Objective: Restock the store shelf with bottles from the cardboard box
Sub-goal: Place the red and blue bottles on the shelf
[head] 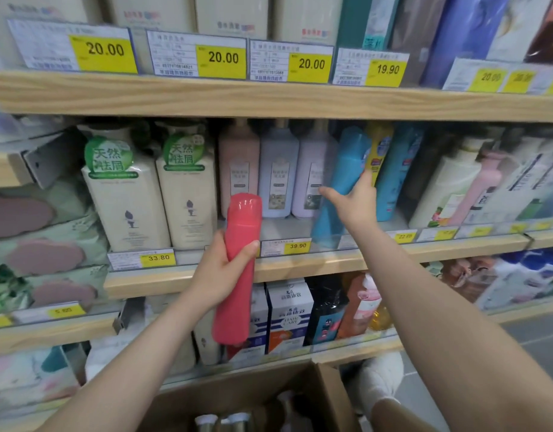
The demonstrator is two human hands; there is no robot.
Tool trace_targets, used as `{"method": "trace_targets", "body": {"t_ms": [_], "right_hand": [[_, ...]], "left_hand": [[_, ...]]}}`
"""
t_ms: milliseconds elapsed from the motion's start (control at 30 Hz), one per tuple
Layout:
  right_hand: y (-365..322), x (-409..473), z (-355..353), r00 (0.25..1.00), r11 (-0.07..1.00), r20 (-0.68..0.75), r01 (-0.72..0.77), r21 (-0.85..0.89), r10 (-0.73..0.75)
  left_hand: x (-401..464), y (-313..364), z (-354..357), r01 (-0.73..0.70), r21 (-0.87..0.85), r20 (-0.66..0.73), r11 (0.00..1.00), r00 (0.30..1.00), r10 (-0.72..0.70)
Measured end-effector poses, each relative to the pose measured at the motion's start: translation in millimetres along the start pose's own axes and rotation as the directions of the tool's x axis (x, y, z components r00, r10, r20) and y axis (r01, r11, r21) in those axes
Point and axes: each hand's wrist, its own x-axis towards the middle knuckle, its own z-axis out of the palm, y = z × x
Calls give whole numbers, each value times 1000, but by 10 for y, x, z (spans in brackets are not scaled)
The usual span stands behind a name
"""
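Note:
My left hand grips a tall red bottle around its middle, upright, in front of the middle shelf's edge. My right hand holds a blue bottle, tilted with its top leaning right, at the front of that shelf beside pink, pale blue and lilac bottles. The cardboard box stands open below, at the bottom centre, with several silver-capped bottles showing inside.
Two cream bottles with green labels stand left of the gap. Blue and yellow bottles and white ones crowd the right. Price tags line each shelf edge. The lower shelf holds boxed products. A white shoe is beside the box.

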Motion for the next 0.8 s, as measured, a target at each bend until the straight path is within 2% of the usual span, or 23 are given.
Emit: {"method": "trace_targets", "body": {"t_ms": [100, 167, 300, 367, 467, 633, 733, 800], "right_hand": [[50, 17, -54, 999, 994, -36, 9, -105, -12], [114, 1, -52, 999, 997, 40, 17, -72, -14], [326, -72, -26, 973, 995, 213, -85, -52, 94], [397, -95, -13, 969, 994, 227, -87, -69, 100], [458, -94, -51, 987, 995, 149, -54, -83, 66], [588, 29, -379, 999, 971, -17, 32, -238, -37], [702, 165, -558, 998, 965, -64, -32, -259, 15], [782, 252, -625, 994, 973, -86, -90, -213, 73]], "left_hand": [[10, 7, 28, 6, -4, -8, 1000, 1000, -6], [12, 14, 48, 10, -17, -16, 1000, 1000, -10], [9, 33, 61, 10, -20, -6, 1000, 1000, -10], [11, 22, 61, 4, -10, -5, 1000, 1000, -4], [20, 6, 80, -6, 9, 0, 1000, 1000, 6], [81, 139, 282, -8, 2, 27, 1000, 1000, 8], [124, 290, 515, -18, 1, 64, 1000, 998, 18], [177, 381, 677, -44, 16, 84, 999, 996, 42]]}}
